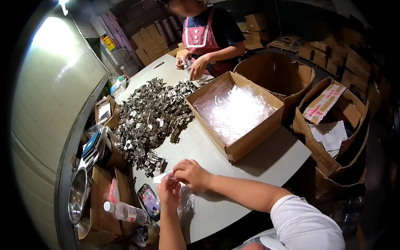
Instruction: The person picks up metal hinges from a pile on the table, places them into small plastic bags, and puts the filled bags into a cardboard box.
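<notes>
A: What lies along the left edge of the bench?

B: A steel bowl at the near left, a clear plastic bottle with a white cap lying on its side, and small brown cartons standing open farther up that edge. Near the bottle sits a dark phone with a colourful screen.

A: And the hands?

B: Both are at the near edge. The left hand is curled, fingertips pinching a small clear plastic bag. The right hand closes on the same bag from above, fingers bent over its top. The bag hangs between them, just above the bench top.

A: What is beyond them?

B: A big heap of small grey metal parts spreads from the near left toward the far edge, with a few loose pieces just beside the hands.

A: To the right?

B: An open brown cardboard box rests on the right side of the bench, filled with clear plastic bags. Past the right edge stand more open cartons; one flap carries white tape with red print.

A: Anyone else?

B: A person in a red checked apron stands at the far edge, their hands holding something small that I cannot make out.
</notes>
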The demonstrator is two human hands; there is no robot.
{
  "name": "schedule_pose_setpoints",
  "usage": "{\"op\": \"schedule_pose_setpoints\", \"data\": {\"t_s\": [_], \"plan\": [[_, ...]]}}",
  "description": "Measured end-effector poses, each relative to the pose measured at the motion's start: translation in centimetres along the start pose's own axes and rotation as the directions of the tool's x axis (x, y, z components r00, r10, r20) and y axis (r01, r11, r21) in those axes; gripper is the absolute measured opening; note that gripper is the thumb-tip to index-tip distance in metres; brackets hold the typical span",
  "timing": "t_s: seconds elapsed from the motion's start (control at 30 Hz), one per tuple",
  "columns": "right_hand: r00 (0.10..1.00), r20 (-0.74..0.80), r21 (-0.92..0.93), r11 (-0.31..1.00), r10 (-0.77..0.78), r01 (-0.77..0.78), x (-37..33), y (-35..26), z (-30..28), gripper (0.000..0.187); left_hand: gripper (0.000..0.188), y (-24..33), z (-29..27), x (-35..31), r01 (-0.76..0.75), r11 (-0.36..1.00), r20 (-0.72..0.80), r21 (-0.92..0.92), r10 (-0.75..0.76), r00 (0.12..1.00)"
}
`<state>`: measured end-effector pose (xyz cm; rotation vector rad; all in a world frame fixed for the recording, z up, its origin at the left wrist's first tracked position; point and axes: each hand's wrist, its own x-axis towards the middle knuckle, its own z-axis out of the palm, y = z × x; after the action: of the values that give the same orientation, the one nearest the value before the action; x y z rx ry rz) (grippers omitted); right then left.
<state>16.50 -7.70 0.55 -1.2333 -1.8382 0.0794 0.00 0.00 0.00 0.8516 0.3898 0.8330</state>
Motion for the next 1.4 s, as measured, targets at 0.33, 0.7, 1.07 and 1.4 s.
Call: {"op": "schedule_pose_setpoints", "data": {"t_s": [0.33, 0.7, 1.07, 1.4], "plan": [[0.976, -0.218, -0.110, 0.993, 0.019, -0.043, 1.0, -1.8, -0.6, 0.024, 0.019, 0.1, 1.2, -0.3, -0.218, 0.797, 0.003, 0.564, 0.262, 0.965], [0.974, -0.221, -0.117, 0.991, 0.044, -0.071, 0.7, -0.6, -1.3, 0.006, 0.016, -1.1, 2.8, -0.6, -0.316, 0.422, 0.123, 0.850, 0.424, 0.897], [0.997, 0.070, -0.288, 0.956, -0.038, 0.057, 0.7, -3.8, -1.4, 0.012, 0.013, 0.4, 0.8, 0.2, -0.236, 0.480, -0.143, 0.845, 0.628, 0.765], [0.848, -0.035, 0.529, 0.730, 0.528, -0.433, 5.7, 1.9, -1.7, 0.026, 0.023, 4.3, 0.7, -0.5, -0.223, 0.831, 0.266, 0.509, 0.095, 0.959]]}}
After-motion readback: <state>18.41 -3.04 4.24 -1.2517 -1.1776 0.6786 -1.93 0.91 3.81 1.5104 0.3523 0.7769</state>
